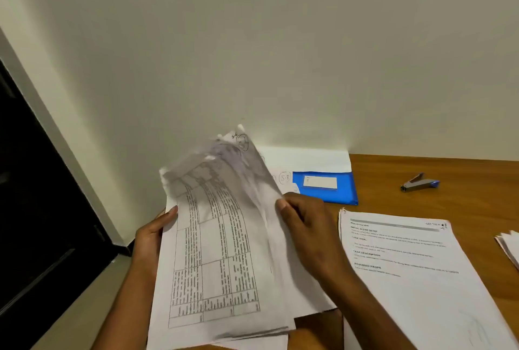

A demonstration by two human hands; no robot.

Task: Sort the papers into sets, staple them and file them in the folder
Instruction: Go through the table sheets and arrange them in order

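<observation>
- Between your hands, at the table's left end, the sheaf of papers (222, 251) runs lengthwise away from you, its far end curling up and blurred.
- Your left hand (151, 237) grips its left edge; your right hand (306, 226) pinches the right edge.
- Just right lies a sorted set (415, 273); your right hand is nearer it.
- Beyond sit the blue folder (325, 186) and the stapler (420, 182).
- Top sheet: a printed table, creased.

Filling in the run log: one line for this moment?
phase: sorting | both hands grip papers | stapler, folder untouched on desk
</observation>
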